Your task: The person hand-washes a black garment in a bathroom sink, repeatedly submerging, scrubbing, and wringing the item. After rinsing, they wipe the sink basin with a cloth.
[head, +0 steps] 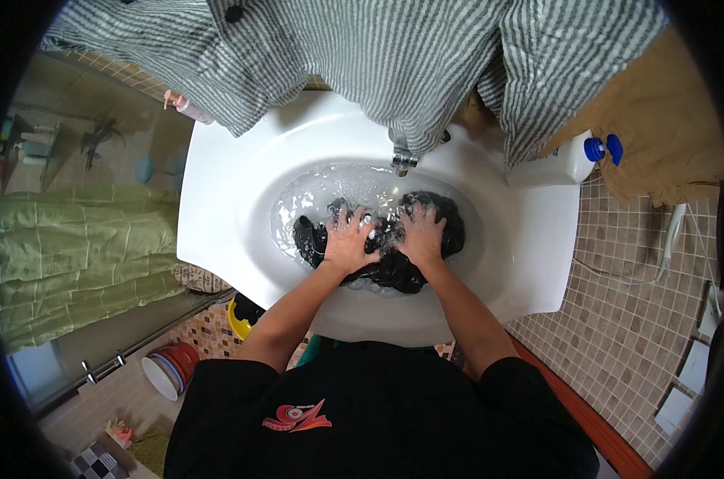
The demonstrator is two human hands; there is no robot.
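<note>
Black wet fabric [400, 272] lies bunched in soapy water inside a white washbasin [218, 197]. Upon its left part rests my left hand [348, 239], fingers spread, with suds around the fingers. My right hand [421, 233] presses on the right part of the fabric, its fingers spread and partly wet with foam. Whether either hand grips a fold underneath cannot be seen. Above the basin's far side, a chrome faucet [403, 158] points towards the water, partly covered by a hanging striped garment [398, 60].
A white bottle with a blue pump [562, 161] is at the basin's right rim; a pink pump bottle [191, 111] stands at the back left. Brown cloth [655, 126] hangs at the right. Stacked basins [173, 368] and a yellow tub [237, 320] are lower left.
</note>
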